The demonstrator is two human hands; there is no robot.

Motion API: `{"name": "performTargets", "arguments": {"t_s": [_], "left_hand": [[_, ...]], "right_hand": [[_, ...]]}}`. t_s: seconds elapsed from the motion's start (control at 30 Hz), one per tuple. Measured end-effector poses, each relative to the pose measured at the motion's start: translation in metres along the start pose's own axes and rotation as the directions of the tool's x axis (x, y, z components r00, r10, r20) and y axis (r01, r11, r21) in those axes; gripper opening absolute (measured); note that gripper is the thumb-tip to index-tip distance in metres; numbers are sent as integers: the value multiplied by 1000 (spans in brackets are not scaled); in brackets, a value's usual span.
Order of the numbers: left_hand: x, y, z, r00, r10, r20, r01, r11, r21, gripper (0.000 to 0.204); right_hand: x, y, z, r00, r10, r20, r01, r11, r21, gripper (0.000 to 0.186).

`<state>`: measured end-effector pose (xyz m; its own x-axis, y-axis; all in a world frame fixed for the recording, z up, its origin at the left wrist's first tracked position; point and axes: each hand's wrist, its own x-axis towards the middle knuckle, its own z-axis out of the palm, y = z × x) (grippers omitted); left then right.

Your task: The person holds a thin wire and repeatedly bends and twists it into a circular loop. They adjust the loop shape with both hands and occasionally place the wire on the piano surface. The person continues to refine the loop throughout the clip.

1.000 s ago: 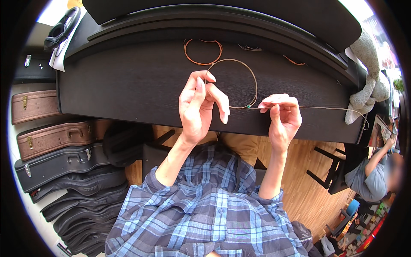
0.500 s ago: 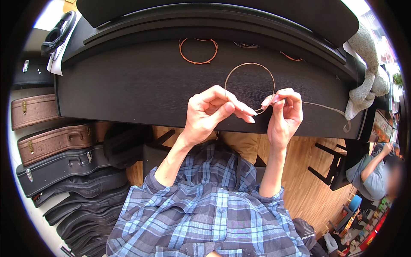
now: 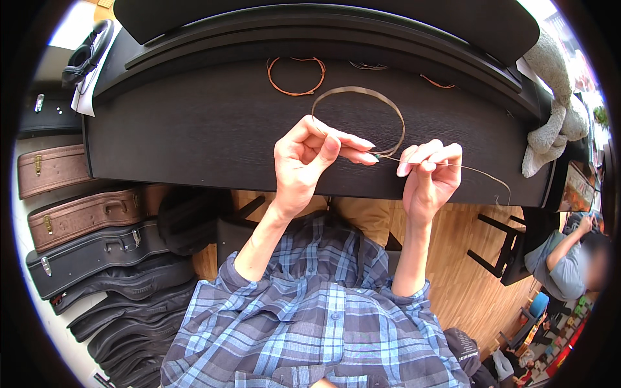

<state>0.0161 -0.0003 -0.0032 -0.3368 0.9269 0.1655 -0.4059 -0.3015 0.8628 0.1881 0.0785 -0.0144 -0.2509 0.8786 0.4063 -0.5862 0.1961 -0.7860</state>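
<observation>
My left hand (image 3: 303,161) pinches a thin coiled string (image 3: 403,123), whose loop stands out above the fingers. My right hand (image 3: 431,174) grips the string's straighter length between thumb and fingers; its free end (image 3: 498,180) trails rightward with a small curl. Both hands are over a dark wooden ledge (image 3: 194,129), close to its front edge. Farther back on it lie an orange coiled string (image 3: 296,94), a thinner silvery coil (image 3: 369,66) and a short visible orange length (image 3: 437,83).
Black headphones (image 3: 84,58) rest at the back left. Grey plush (image 3: 550,136) sits at the ledge's right end. Stacked instrument cases (image 3: 84,213) stand left. A person in a grey top (image 3: 556,265) is at the right beside black furniture legs (image 3: 491,252).
Since one second ago my left hand has moved down and right, closer to my right hand, its fingers closing on the coil. The loop tilted, and the trailing end has drawn leftward and lower.
</observation>
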Motion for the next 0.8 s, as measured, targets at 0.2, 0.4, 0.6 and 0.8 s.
{"name": "performTargets", "arguments": {"t_s": [0.2,0.4,0.6,0.8], "left_hand": [[2,5,5,993,-106,-50,109,992,64,24],[3,6,8,985,-136,-106,146,985,96,25],[4,8,9,980,-167,-108,179,978,111,22],[3,15,9,966,-251,-62,256,962,94,18]], "right_hand": [[-2,-1,-6,994,-85,71,86,996,-7,20],[-2,2,-4,987,-157,18,158,981,-114,21],[4,-6,-8,990,46,132,-34,995,-92,15],[2,-17,-6,953,264,148,-244,960,-141,21]]}}
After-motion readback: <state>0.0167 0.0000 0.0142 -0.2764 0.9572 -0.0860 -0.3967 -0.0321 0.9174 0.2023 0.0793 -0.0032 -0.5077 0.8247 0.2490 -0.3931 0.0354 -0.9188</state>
